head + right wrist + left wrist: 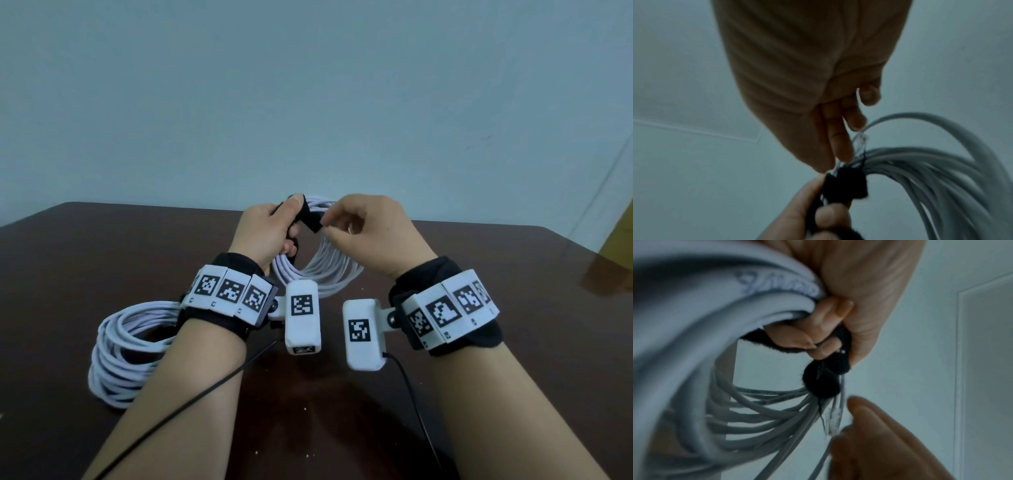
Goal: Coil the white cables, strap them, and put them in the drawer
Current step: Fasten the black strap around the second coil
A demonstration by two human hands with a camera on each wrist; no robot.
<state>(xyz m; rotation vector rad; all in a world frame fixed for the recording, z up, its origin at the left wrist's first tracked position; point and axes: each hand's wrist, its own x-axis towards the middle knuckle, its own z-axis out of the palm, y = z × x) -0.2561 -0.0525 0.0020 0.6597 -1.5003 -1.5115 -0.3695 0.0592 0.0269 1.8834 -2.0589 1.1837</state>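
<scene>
My left hand [269, 228] holds a coil of white cable [323, 270] upright above the table, fingers curled round the bundle. A black strap [308, 219] is wrapped over the bundle under my left thumb. My right hand [366, 228] pinches the strap's free end between thumb and forefinger. In the left wrist view my fingers [830, 311] clamp the cable [760, 410] and the strap [822, 382], and a clear plug [833, 420] hangs below. The right wrist view shows my fingertips [838, 146] meeting the strap [851, 185]. A second white coil [125, 353] lies on the table, left of my forearm.
The dark brown table [496, 281] ends at a pale blue wall. A yellowish object [618, 240] stands beyond the table's right corner. Thin black wires [414, 404] trail from my wrist cameras toward me.
</scene>
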